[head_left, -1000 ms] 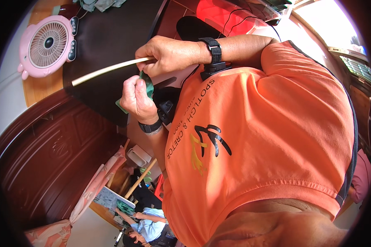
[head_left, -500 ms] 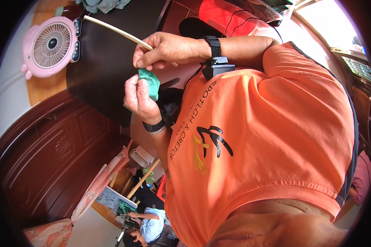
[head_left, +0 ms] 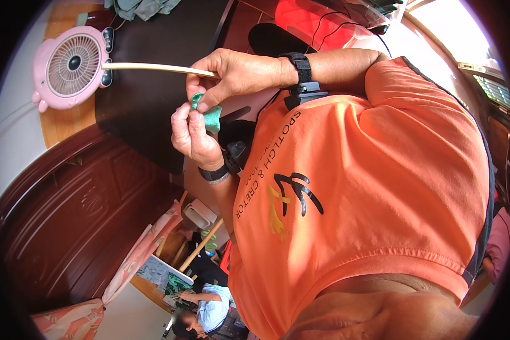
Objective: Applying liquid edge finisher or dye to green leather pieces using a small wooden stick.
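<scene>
- A small piece of green cloth (head_left: 212, 120) is hanging between the person's two hands, in front of the chest; it is looking soft and creased, its upper edge curling over.
- The left hand (head_left: 194, 136) is staying out of fists, its thumb and fingers pinching the cloth from below.
- The right hand (head_left: 225, 72) is closing around a stick (head_left: 147, 67), while its thumb is pressing on the cloth's upper edge; both hands are nearly touching.
- The stick is looking pale, slim and slightly bowed, its long end pointing left; whether that end is touching the pink fan (head_left: 75, 62) cannot be told.
- Black straps are circling both wrists.
- The orange shirt (head_left: 368, 181) is carrying dark lettering and a black-and-yellow mark across the chest.
- The dark table (head_left: 147, 96) is stretching out beneath the stick, its far edge running near a red tub (head_left: 317, 25).
- A carved wooden panel (head_left: 85, 209) is bordering the left side.
- Farther off, a co-worker in a pale blue sleeve (head_left: 214, 309) is sitting near the lower edge.
</scene>
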